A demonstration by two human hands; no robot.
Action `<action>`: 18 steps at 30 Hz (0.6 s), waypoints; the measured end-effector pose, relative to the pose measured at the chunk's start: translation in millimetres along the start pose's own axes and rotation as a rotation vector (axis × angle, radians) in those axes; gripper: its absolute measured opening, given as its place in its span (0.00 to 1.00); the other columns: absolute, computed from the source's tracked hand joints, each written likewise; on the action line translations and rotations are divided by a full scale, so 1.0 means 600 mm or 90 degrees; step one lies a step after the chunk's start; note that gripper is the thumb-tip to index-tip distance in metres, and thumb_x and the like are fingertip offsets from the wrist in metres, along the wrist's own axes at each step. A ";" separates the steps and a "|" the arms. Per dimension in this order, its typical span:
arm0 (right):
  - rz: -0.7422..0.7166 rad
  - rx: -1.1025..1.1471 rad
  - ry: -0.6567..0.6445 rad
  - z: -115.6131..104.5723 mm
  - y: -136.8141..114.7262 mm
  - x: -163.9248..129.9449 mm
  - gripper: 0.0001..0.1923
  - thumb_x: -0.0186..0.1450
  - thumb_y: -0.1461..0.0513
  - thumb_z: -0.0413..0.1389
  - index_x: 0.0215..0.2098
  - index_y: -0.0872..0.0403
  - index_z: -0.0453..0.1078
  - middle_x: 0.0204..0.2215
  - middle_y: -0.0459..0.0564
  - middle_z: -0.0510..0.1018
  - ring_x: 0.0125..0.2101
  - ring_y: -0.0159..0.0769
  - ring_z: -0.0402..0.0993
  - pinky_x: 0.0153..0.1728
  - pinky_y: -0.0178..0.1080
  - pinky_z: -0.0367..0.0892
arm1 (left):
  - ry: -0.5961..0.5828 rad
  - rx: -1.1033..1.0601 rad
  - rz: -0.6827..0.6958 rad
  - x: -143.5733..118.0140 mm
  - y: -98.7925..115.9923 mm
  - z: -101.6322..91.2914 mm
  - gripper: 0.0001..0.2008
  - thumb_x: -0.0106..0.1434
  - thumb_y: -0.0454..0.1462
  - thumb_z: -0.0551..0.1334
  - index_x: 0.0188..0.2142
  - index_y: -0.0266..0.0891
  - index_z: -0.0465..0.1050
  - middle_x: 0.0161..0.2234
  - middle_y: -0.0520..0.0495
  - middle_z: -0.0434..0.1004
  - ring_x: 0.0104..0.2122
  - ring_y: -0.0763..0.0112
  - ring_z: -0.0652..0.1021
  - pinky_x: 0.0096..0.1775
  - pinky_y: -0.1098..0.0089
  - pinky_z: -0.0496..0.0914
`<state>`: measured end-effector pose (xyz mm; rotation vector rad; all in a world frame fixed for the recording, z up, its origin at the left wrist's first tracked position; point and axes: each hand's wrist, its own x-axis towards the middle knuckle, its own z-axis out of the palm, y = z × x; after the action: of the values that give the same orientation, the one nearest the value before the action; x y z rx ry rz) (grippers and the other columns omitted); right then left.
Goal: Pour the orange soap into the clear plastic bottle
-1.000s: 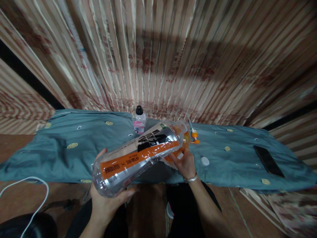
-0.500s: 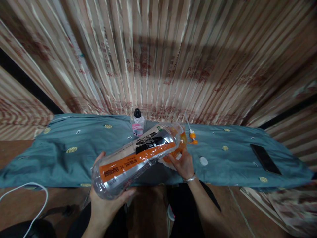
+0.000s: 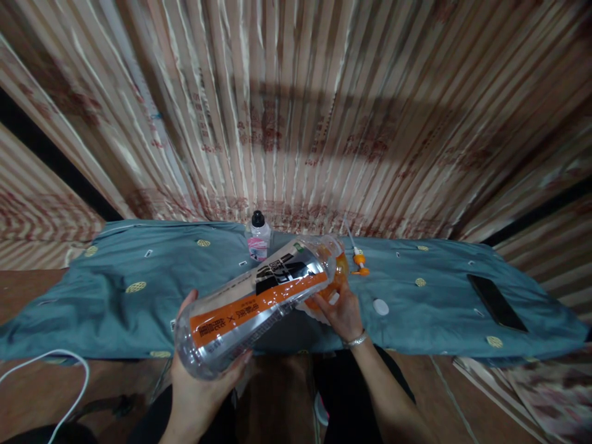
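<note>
Main risk was the overlap at the neck. Large clear bottle (image 3: 259, 306) was held aslant above the teal cloth (image 3: 106, 314), base low on the left, neck up and to the right. Left hand (image 3: 197, 391) gripped it at the base only; right hand (image 3: 345, 312) was closed on the orange container (image 3: 341, 269), fingers partly hidden, so grip quality there was a guess. Neck sat in front of the container; couldn't tell if the two touched or whether the mouths lined up. With the bottle held at one end, I'd have expected a small wrist roll on the left to swing the neck a lot and knock the container sideways. Smooth, shiny plastic could also have turned in the palm, and squeezing harder would probably have buckled the wall. Contents unclear for both; if either had liquid in it, a tilt or bump could have wetted the cloth. Secondary: pump head (image 3: 359, 263) and white cap (image 3: 380, 307) lay loose near the right hand, easy to sweep away with that wrist. Small black-capped bottle (image 3: 259, 239) stood upright just beyond the large one, on soft fabric, so a nudge or cloth tug might have tipped it. Phone (image 3: 497, 302) was well apart, low exposure unless something spilled.
</note>
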<state>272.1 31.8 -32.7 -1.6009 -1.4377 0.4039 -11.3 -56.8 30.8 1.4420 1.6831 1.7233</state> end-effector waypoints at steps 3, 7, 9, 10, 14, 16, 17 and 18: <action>-0.008 0.005 0.000 0.000 0.000 -0.001 0.35 0.65 0.34 0.65 0.55 0.50 0.77 0.42 0.62 0.93 0.42 0.64 0.93 0.42 0.61 0.88 | 0.008 -0.002 -0.009 -0.002 -0.006 0.001 0.49 0.55 0.51 0.82 0.74 0.48 0.73 0.66 0.36 0.82 0.65 0.32 0.82 0.75 0.30 0.68; -0.007 -0.007 -0.008 -0.001 0.002 -0.002 0.33 0.66 0.37 0.66 0.57 0.50 0.77 0.43 0.61 0.92 0.43 0.64 0.93 0.42 0.61 0.88 | 0.001 -0.022 -0.036 -0.003 -0.008 0.002 0.53 0.54 0.53 0.83 0.76 0.45 0.71 0.66 0.34 0.81 0.63 0.35 0.84 0.74 0.31 0.70; -0.004 -0.013 -0.011 -0.001 0.004 -0.002 0.34 0.65 0.37 0.66 0.58 0.51 0.76 0.42 0.61 0.92 0.42 0.64 0.93 0.41 0.61 0.88 | 0.006 -0.028 -0.034 -0.001 -0.006 0.003 0.54 0.54 0.55 0.83 0.76 0.42 0.71 0.64 0.33 0.83 0.60 0.37 0.85 0.73 0.31 0.71; -0.004 -0.013 -0.011 -0.001 0.005 -0.002 0.34 0.65 0.38 0.66 0.58 0.51 0.76 0.42 0.61 0.92 0.42 0.65 0.93 0.41 0.62 0.88 | 0.009 -0.028 -0.030 0.000 -0.004 0.004 0.55 0.54 0.56 0.83 0.75 0.41 0.71 0.62 0.33 0.84 0.59 0.38 0.86 0.73 0.31 0.72; -0.017 -0.002 0.002 0.000 0.003 -0.002 0.33 0.65 0.39 0.65 0.58 0.51 0.76 0.42 0.61 0.92 0.42 0.65 0.93 0.43 0.63 0.89 | 0.013 -0.012 -0.023 0.003 0.000 0.003 0.55 0.56 0.58 0.82 0.76 0.41 0.70 0.57 0.37 0.86 0.55 0.42 0.88 0.70 0.36 0.77; -0.019 0.003 0.009 0.000 0.001 -0.002 0.31 0.65 0.40 0.65 0.56 0.51 0.77 0.42 0.60 0.92 0.42 0.65 0.93 0.44 0.62 0.88 | 0.014 -0.004 -0.024 0.004 0.000 0.003 0.56 0.55 0.58 0.82 0.77 0.41 0.69 0.58 0.37 0.85 0.55 0.43 0.89 0.68 0.40 0.80; -0.019 0.004 0.010 -0.001 0.000 -0.002 0.30 0.65 0.40 0.66 0.55 0.50 0.77 0.42 0.60 0.92 0.42 0.64 0.93 0.44 0.61 0.88 | 0.012 -0.003 -0.024 0.004 0.000 0.003 0.57 0.55 0.58 0.82 0.77 0.40 0.68 0.58 0.37 0.84 0.54 0.44 0.89 0.66 0.42 0.81; -0.017 0.003 0.009 -0.001 0.000 -0.002 0.29 0.65 0.40 0.66 0.54 0.49 0.77 0.42 0.60 0.92 0.42 0.64 0.93 0.44 0.60 0.88 | 0.010 -0.003 -0.024 0.005 -0.001 0.003 0.58 0.54 0.58 0.82 0.77 0.39 0.67 0.58 0.36 0.85 0.54 0.44 0.89 0.65 0.43 0.81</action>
<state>272.2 30.7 -32.7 -1.5762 -1.4445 0.3791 -11.3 -53.7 31.3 1.3891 1.7026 1.7224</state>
